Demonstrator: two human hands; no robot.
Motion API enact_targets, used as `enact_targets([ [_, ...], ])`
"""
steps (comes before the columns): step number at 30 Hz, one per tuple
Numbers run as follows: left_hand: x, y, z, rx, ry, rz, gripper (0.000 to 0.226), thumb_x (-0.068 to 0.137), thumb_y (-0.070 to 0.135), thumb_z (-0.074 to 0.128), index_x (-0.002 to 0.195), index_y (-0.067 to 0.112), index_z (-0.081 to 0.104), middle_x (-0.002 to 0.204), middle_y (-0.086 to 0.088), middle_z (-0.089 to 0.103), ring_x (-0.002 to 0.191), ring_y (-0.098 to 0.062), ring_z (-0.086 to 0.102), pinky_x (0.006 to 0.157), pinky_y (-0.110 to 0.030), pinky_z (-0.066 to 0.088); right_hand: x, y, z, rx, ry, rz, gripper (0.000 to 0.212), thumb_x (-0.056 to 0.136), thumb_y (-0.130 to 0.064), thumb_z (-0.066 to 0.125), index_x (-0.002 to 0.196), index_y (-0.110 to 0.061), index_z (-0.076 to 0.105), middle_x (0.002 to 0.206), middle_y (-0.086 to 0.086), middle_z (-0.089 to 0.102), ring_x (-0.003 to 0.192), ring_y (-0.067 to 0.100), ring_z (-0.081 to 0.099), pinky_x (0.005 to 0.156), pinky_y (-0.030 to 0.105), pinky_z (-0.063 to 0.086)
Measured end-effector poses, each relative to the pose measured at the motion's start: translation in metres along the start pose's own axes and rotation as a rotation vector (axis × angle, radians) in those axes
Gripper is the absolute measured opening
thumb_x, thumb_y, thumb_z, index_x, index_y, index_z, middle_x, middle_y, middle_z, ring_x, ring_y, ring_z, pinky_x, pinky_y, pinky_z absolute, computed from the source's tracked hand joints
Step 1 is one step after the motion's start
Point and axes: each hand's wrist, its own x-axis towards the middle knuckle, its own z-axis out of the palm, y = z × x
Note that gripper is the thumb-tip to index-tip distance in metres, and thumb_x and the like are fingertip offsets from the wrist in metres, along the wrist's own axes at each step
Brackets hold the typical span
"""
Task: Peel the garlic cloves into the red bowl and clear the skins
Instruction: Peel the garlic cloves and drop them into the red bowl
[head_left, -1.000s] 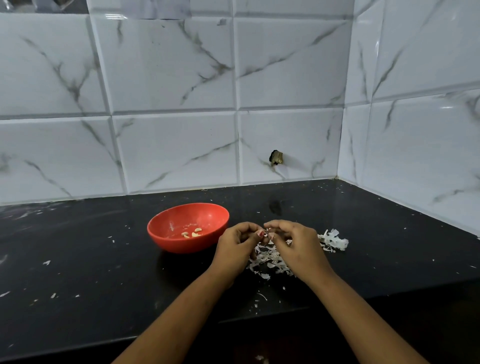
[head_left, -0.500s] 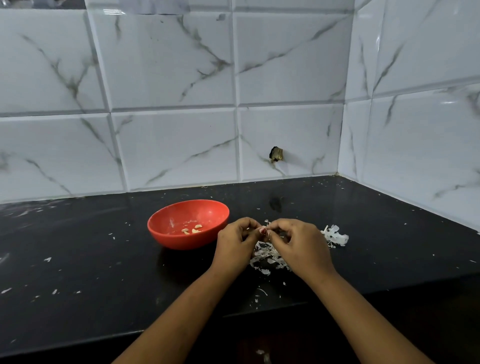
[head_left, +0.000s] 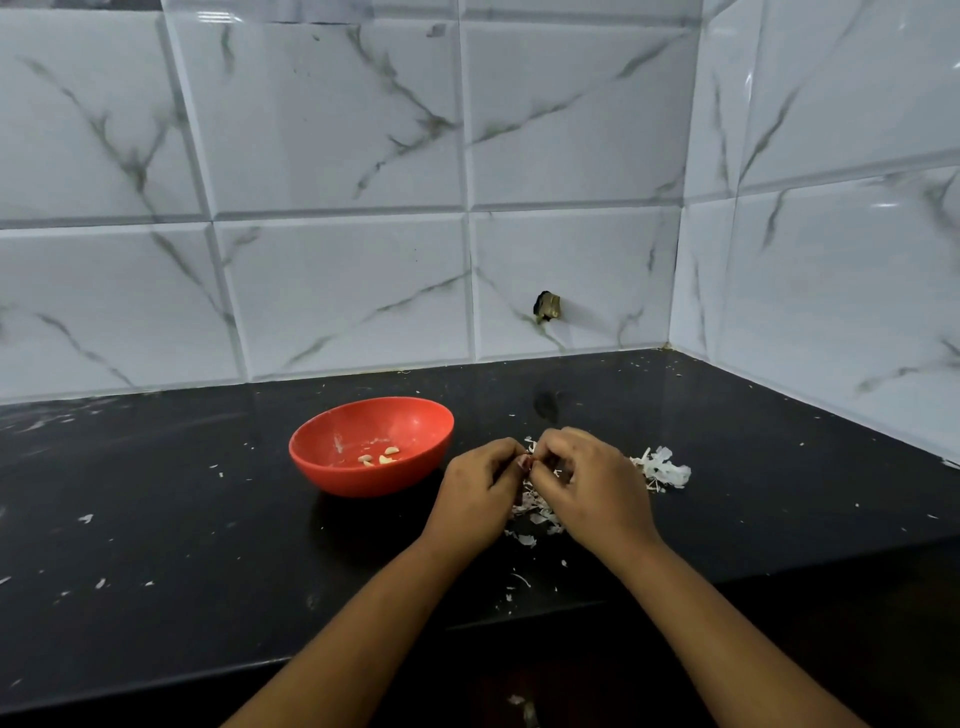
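The red bowl (head_left: 363, 480) stands on the black surface (head_left: 208, 545) and holds a few peeled cloves (head_left: 384, 458) on its floor. Just right of the bowl, the left hand (head_left: 480, 493) and the right hand (head_left: 592, 488) meet at the fingertips. Both have curled fingers and pinch one garlic clove (head_left: 528, 461), which the fingers mostly hide. Loose skins (head_left: 667, 467) lie on the surface under the hands and further right of the bowl

Left grip (head_left: 480, 493) and right grip (head_left: 592, 488) meet at the tips — both curled, pinching.
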Motion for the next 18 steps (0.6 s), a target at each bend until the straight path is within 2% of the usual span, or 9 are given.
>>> enact_targets([
  [3,-0.0026,0.0041,0.0024,0.007,-0.049,0.065,0.018,0.095,0.006,0.053,0.080,0.011,0.061,0.059,0.007,0.053,0.056,-0.002,0.048,0.057,-0.013,0.035,0.0060,0.0082,-0.0008,0.140,0.053,0.103,0.014,0.083,-0.023,0.063,0.070,-0.023,0.058,0.068,-0.011,0.058,0.060,0.007,0.054,0.054,0.033,0.046],
  [7,0.0008,0.0002,-0.0021,-0.131,0.052,-0.059,0.014,0.093,0.010,0.056,0.083,0.013,0.066,0.067,0.005,0.064,0.053,0.001,0.050,0.056,-0.017,0.040,0.0053,0.0070,-0.0012,0.226,0.024,0.146,0.012,0.083,-0.025,0.067,0.071,-0.026,0.066,0.064,-0.012,0.064,0.056,0.006,0.058,0.056,0.034,0.051],
  [10,0.0025,-0.0019,-0.0035,-0.177,0.133,-0.103,0.011,0.089,0.009,0.063,0.085,0.015,0.071,0.078,0.007,0.070,0.070,-0.004,0.062,0.068,-0.026,0.051,0.0043,0.0054,0.0000,0.301,0.006,0.155,0.015,0.079,-0.023,0.073,0.069,-0.032,0.068,0.066,-0.015,0.067,0.055,0.004,0.059,0.057,0.033,0.054],
  [12,0.0023,-0.0008,-0.0037,-0.198,0.151,-0.127,0.010,0.087,0.009,0.066,0.084,0.016,0.072,0.079,0.005,0.071,0.075,-0.006,0.064,0.072,-0.024,0.052,0.0038,0.0038,0.0001,0.377,-0.018,0.131,0.017,0.078,-0.019,0.076,0.075,-0.034,0.068,0.071,-0.017,0.068,0.050,0.008,0.057,0.056,0.033,0.052],
  [15,0.0023,-0.0013,-0.0041,-0.127,0.153,-0.150,0.013,0.086,0.011,0.068,0.077,0.019,0.071,0.069,0.007,0.068,0.063,0.001,0.059,0.061,-0.015,0.045,0.0008,0.0004,-0.0021,0.423,-0.036,0.064,0.029,0.081,-0.018,0.075,0.096,-0.042,0.068,0.084,-0.021,0.068,0.059,0.003,0.058,0.060,0.022,0.052],
  [18,0.0021,-0.0021,-0.0039,-0.083,0.145,-0.148,0.013,0.087,0.014,0.068,0.074,0.017,0.071,0.059,0.013,0.064,0.056,0.004,0.054,0.057,-0.013,0.041,0.0011,0.0016,-0.0012,0.421,-0.071,0.009,0.030,0.084,-0.013,0.072,0.105,-0.034,0.073,0.091,-0.028,0.065,0.080,-0.006,0.062,0.070,0.012,0.050],
])
